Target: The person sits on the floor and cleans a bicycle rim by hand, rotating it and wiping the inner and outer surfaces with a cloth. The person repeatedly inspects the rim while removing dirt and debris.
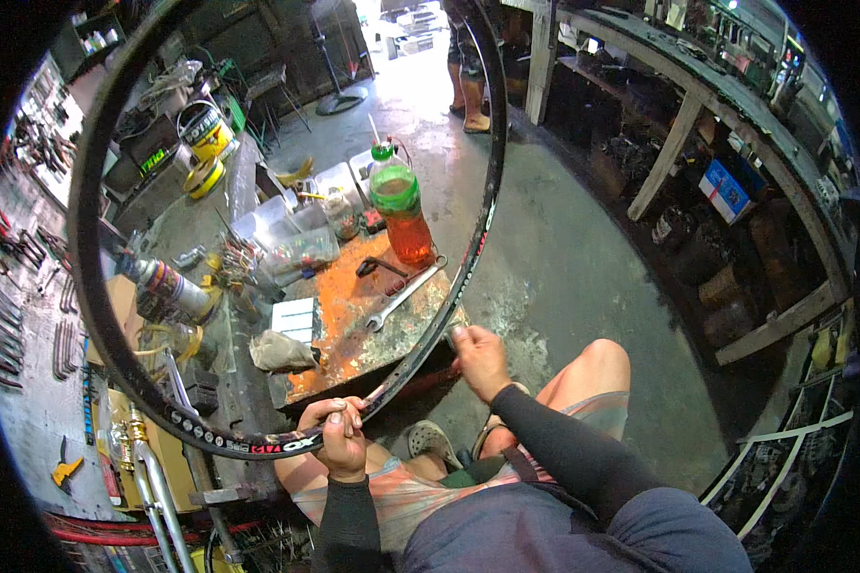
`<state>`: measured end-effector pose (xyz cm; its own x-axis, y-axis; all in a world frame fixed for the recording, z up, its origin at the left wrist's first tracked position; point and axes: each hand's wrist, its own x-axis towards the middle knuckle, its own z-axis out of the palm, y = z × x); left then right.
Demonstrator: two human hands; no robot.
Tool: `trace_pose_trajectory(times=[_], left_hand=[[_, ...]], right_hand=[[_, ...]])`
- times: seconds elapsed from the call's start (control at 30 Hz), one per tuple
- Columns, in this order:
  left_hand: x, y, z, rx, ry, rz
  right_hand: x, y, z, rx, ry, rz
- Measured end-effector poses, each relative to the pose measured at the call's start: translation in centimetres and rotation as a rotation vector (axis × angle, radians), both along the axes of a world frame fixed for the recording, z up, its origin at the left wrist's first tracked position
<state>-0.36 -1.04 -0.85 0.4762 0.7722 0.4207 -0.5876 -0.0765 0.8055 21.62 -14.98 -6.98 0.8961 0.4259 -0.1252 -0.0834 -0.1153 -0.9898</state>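
A large black bicycle rim point(500, 124), without spokes or tyre and with red and white markings, stands tilted up in front of me. At its lower edge, my left hand point(339, 435) is closed around it, fingers and thumb pinching. My right hand point(481, 363) is closed beside the lower right part of the rim, its fingertips at or close to the edge. Whatever is between those fingers is too small to make out. Seen through the hoop, a worn orange-painted bench point(339, 286) carries a combination wrench point(401, 298), a bottle of red liquid point(411, 229) and a grey rag point(282, 351).
Plastic tubs point(301, 244), spray cans point(172, 286) and a yellow bucket point(208, 134) crowd the left. Hand tools lie along the far left, with orange-handled pliers point(67, 465) lower down. A wooden workbench point(688, 81) runs along the right. Another person's legs point(470, 86) stand at the back.
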Motion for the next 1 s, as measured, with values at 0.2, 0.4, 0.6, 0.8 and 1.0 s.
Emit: trace_pose_trajectory(times=[0.2,0.4,0.6,0.8,1.0], left_hand=[[0.1,2.4,2.3,-0.059,0.115,-0.113],[-1.5,6.3,4.1,-0.076,0.362,-0.077],[-4.2,8.7,15.1,0.293,0.279,0.296],[-3.8,7.8,20.5,0.464,0.205,0.144],[-5.1,4.9,16.4,0.479,0.156,0.303]], right_hand=[[12.8,-3.3,-1.0,0.493,0.285,-0.263],[19.7,1.6,0.7,1.112,0.596,-0.125],[19.6,3.8,3.1,1.143,0.555,-0.261],[21.8,1.5,5.1,0.957,0.371,-0.22],[14.9,-4.0,5.8,0.142,-0.482,-0.396]])
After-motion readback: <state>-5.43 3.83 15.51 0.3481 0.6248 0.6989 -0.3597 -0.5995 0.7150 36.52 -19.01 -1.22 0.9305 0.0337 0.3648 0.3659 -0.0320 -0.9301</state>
